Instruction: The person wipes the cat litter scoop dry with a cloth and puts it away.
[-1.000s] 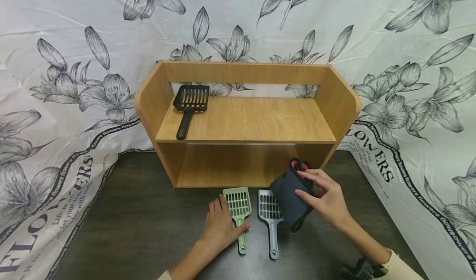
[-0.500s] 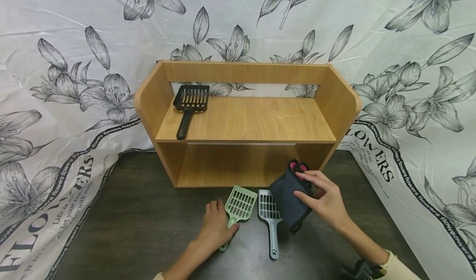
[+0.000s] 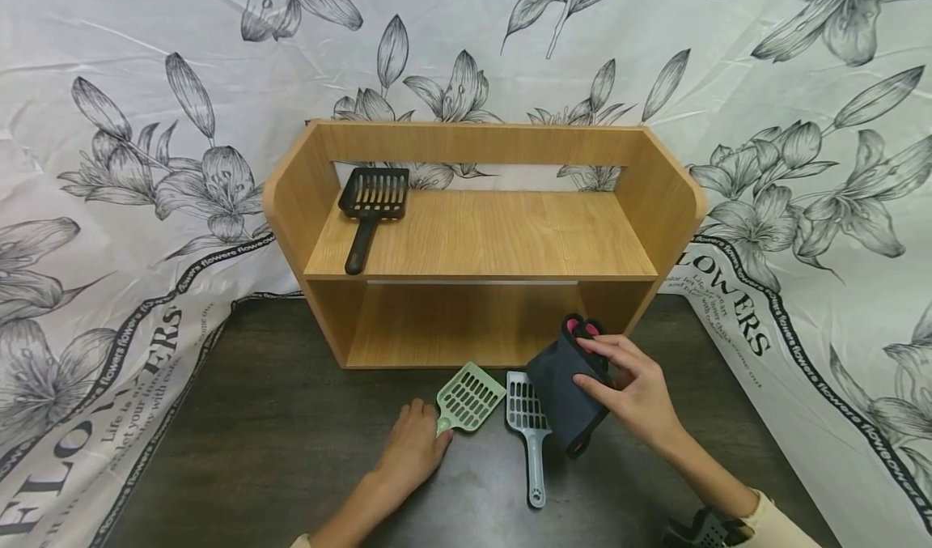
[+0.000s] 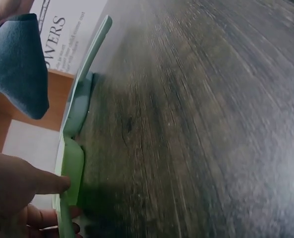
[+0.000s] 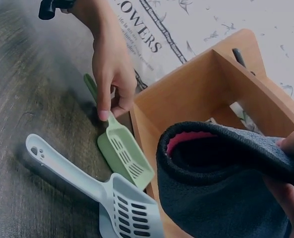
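My left hand (image 3: 411, 443) pinches the handle of a green slotted litter scoop (image 3: 469, 398) near its neck, between thumb and fingers. The scoop head points up and right, and the hand covers the handle in the head view. To its right, a pale blue-grey litter scoop (image 3: 535, 459) lies with its handle toward me. My right hand (image 3: 641, 386) grips a dark blue rolled fabric piece (image 3: 568, 386) with black edging and a pink lining. The fabric overlaps the blue-grey scoop's right side in the head view. Its rolled opening (image 5: 194, 148) shows in the right wrist view.
A two-tier wooden shelf (image 3: 480, 232) stands behind the scoops on the dark table (image 3: 291, 435). A black slotted scoop (image 3: 364, 236) lies at the left of its upper tier. Patterned white cloth (image 3: 801, 208) hangs at the back and sides.
My left hand has moved left and turned the green scoop, so its head now tilts toward the right. The right hand and fabric have barely shifted.
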`<state>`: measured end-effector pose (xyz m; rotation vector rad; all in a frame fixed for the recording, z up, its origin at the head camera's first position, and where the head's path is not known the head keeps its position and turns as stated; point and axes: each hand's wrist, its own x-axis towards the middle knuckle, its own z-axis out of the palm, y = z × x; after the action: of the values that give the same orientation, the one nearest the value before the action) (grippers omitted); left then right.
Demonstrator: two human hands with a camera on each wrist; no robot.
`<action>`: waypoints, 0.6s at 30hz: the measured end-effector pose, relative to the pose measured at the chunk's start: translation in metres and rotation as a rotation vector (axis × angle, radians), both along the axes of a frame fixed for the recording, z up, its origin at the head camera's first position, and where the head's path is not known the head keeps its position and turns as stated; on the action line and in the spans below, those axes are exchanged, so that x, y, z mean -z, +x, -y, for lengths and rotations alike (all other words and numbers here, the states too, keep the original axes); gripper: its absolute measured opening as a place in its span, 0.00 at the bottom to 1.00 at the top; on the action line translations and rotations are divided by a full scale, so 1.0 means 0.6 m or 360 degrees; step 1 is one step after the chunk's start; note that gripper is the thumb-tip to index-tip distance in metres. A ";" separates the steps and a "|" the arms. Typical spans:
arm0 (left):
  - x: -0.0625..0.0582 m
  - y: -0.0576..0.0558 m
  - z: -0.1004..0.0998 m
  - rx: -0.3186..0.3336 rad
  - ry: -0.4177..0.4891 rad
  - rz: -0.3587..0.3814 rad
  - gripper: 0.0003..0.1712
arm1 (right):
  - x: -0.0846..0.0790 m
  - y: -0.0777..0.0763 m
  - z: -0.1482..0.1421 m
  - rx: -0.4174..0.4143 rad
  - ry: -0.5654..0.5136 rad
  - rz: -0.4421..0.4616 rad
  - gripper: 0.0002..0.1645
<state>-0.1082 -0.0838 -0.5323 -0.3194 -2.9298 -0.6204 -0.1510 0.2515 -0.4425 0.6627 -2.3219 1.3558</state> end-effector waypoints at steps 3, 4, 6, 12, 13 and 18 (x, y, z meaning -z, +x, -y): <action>-0.002 -0.001 0.006 -0.0003 -0.0051 0.0010 0.17 | -0.001 -0.001 0.001 -0.0006 -0.0010 -0.0001 0.33; -0.003 -0.001 0.007 -0.0013 -0.0065 0.0021 0.16 | -0.001 -0.001 0.002 -0.0015 -0.0018 0.0004 0.33; -0.005 0.000 0.012 -0.0026 -0.0093 0.0032 0.14 | 0.000 -0.001 0.003 -0.0035 -0.0033 0.0017 0.33; -0.016 0.000 0.029 -0.0047 -0.0102 -0.0091 0.14 | -0.005 -0.003 0.010 -0.0098 -0.0057 0.0014 0.33; -0.019 0.000 0.032 -0.0051 -0.0084 -0.0111 0.15 | -0.007 -0.003 0.013 -0.0120 -0.0062 0.0008 0.33; -0.042 0.000 0.044 -0.0008 -0.0016 -0.0152 0.15 | -0.020 -0.008 0.035 -0.0276 -0.0098 -0.0037 0.32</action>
<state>-0.1084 -0.1102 -0.5072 -0.3330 -2.8423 -0.5732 -0.1555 0.2306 -0.4303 0.8725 -2.2378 1.4795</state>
